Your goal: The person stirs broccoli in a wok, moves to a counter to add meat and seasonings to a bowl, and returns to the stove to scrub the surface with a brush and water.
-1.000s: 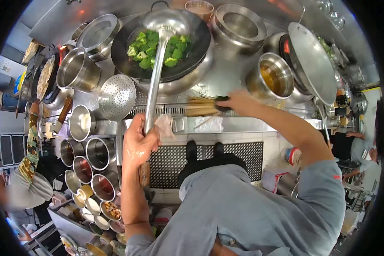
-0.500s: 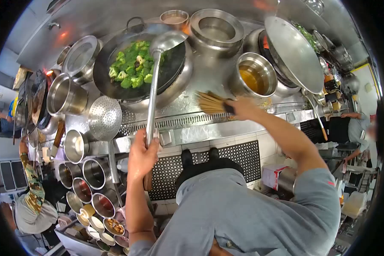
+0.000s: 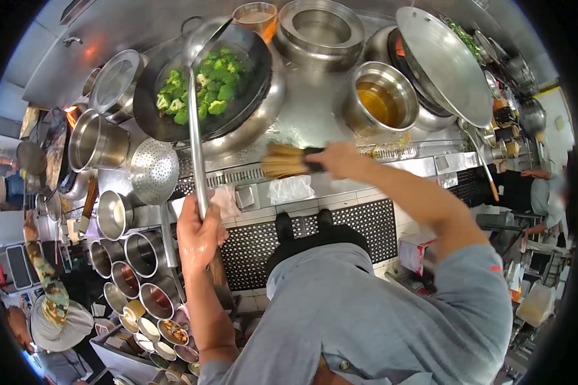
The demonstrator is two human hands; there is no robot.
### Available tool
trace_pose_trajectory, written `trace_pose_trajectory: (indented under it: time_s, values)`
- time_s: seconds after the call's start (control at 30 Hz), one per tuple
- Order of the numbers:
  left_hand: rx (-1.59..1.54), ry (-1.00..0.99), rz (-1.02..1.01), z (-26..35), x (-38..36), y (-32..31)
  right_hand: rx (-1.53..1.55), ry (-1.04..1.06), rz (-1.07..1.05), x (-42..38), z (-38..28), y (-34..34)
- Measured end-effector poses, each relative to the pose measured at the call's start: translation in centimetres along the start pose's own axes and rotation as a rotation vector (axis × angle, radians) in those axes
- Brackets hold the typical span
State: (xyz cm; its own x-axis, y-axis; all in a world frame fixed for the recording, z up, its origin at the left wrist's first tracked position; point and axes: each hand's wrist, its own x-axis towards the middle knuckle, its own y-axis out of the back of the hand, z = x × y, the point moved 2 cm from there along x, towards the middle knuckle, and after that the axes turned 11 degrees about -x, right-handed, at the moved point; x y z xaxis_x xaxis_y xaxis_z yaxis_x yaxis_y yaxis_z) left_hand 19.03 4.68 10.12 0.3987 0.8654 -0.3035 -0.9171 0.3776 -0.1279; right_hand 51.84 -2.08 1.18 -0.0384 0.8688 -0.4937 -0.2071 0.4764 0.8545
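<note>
My left hand [image 3: 199, 232] is closed around the handle of a long steel ladle [image 3: 196, 138], whose bowl hangs over the upper edge of a black wok [image 3: 153, 125]. Green broccoli [image 3: 207, 90] lies in that wok. In my right hand [image 3: 340, 159] is a bamboo wok brush [image 3: 286, 160], gripped at its dark-bound end. The brush's bristles point left, over the slotted drain strip along the front of the steel stove top [image 3: 315, 96]. Right of the wok stands a steel pot of amber liquid [image 3: 380, 106].
A perforated skimmer [image 3: 154, 172] lies left of the wok. Several sauce pots [image 3: 141, 256] stand at the lower left. A large tilted wok [image 3: 446, 67] is at the right. A white cloth [image 3: 290, 189] lies on the front ledge. Co-workers stand at both sides.
My right hand and the wok brush have moved left along the front of the stove. The ladle's bowl has swung left over the wok, with my left hand also shifted left.
</note>
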Motion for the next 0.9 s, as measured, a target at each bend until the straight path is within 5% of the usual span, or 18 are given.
trace_pose_trajectory:
  time_s: [0.23,0.33,0.5,0.63,0.73,0.8,0.9]
  values:
    - [-0.039,0.069,-0.081,-3.6,-1.5,-1.1,-0.347,-0.314,-0.523,-13.5,16.8,-4.5]
    - [-0.054,0.074,-0.136,-4.5,-0.4,-3.4,-0.328,-0.445,-0.358,-14.3,13.9,-1.5]
    - [-0.086,0.090,-0.149,-4.8,2.1,-10.3,0.043,-0.282,-0.120,-9.8,7.6,-2.8]
    - [-0.020,0.051,-0.153,-6.0,3.2,-14.5,0.326,-0.322,-0.061,-11.9,15.3,-9.9]
    - [0.091,0.063,-0.113,-6.4,3.5,-18.3,0.459,-0.455,-0.267,-19.7,23.4,-13.5]
    - [0.157,0.039,-0.109,-6.9,4.6,-20.4,0.380,-0.570,-0.179,-23.4,27.5,-17.6]
    - [0.264,-0.005,-0.095,-5.4,6.1,-24.8,0.690,-0.708,-0.216,-28.6,29.4,-15.0]
